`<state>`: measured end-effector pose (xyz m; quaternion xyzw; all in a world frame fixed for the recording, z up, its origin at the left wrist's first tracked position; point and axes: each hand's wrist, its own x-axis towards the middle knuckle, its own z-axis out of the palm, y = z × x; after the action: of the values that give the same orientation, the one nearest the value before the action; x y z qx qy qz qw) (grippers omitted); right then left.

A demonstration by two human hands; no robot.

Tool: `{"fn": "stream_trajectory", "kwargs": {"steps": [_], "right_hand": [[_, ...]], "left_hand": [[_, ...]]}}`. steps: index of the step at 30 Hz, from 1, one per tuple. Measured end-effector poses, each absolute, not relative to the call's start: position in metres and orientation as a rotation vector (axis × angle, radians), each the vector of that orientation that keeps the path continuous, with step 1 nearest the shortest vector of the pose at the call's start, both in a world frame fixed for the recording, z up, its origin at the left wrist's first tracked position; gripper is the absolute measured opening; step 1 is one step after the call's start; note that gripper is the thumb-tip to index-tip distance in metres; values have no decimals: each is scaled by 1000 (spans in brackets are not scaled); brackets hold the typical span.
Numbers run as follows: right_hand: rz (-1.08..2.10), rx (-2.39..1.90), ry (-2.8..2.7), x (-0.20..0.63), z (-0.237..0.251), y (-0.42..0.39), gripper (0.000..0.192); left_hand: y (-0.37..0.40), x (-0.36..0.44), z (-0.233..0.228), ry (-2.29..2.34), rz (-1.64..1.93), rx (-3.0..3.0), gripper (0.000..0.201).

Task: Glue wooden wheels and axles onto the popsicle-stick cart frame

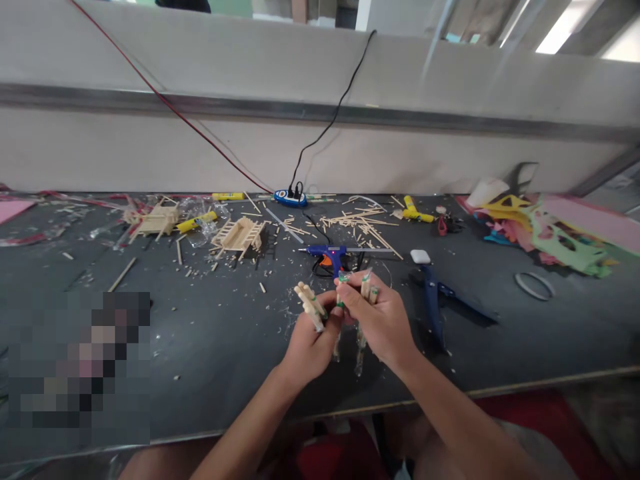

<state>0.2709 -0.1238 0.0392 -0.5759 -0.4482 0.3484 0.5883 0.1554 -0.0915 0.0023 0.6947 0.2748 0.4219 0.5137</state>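
Note:
My left hand (309,347) is closed round a small bunch of pale wooden chopsticks (307,299), their blunt ends poking up past the fingers. My right hand (387,320) grips several chopsticks in clear wrappers with green print (367,287); their lower ends (360,357) hang below the palm. Between the two hands, the fingertips meet at one wrapped pair (342,287). Just beyond them lies a blue glue gun (330,252) with a glue stick in its back. To the right rests a dark blue plier-like cutter (437,297), handles spread.
A small stick-built cart-like model (241,235) and another stick model (156,220) stand at the left. Loose cut sticks (355,220) and yellow tubes (197,221) lie about. A blue power strip (290,198) sits by the wall. Coloured cut sheets (540,233) lie right.

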Motion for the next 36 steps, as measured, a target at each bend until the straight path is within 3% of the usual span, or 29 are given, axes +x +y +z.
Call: {"fn": "stream_trajectory", "kwargs": {"steps": [9, 36], "right_hand": [[715, -1253, -1189, 271, 44, -138, 8], [450, -1208, -1393, 267, 35, -150, 12]], "left_hand": [[-103, 161, -1, 681, 1158, 1695, 22], [-124, 178, -22, 820, 1371, 1702, 23]]}}
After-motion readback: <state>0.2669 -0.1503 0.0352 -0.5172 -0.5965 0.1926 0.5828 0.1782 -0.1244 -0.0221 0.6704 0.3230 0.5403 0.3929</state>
